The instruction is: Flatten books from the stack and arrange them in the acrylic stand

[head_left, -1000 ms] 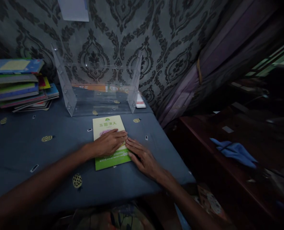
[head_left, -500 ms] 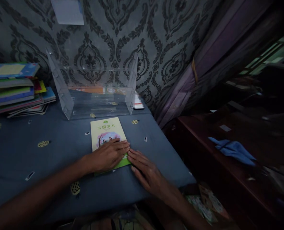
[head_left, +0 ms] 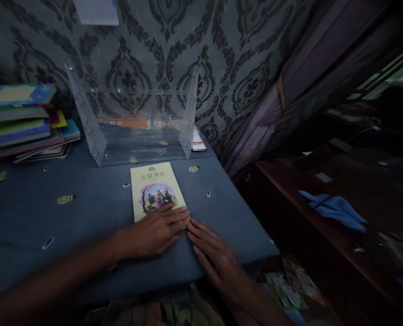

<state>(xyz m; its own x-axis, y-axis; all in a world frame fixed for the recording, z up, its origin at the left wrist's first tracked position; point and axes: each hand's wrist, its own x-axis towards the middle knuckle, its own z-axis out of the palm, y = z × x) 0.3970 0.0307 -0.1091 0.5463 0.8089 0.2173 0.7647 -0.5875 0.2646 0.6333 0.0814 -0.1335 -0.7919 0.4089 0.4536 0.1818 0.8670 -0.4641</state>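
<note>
Fingers (head_left: 178,216) of the left hand (head_left: 154,233) lie straight and close together, flat across the lower cover of a pale book (head_left: 158,192), gripping nothing. Those of the right hand (head_left: 218,258) are straight too, thumb a little apart, their tips meeting the left fingertips at the book's right edge; whether they press on it I cannot tell. Closed, with a painted scene of figures on its cover, the book lies on the cloth-covered bench (head_left: 96,203), just in front of the clear rack (head_left: 143,131). Left of the rack sits a stack of books (head_left: 21,122); well to the right of the rack, a blue cloth (head_left: 335,210) lies crumpled on dark red furniture (head_left: 272,181)
</note>
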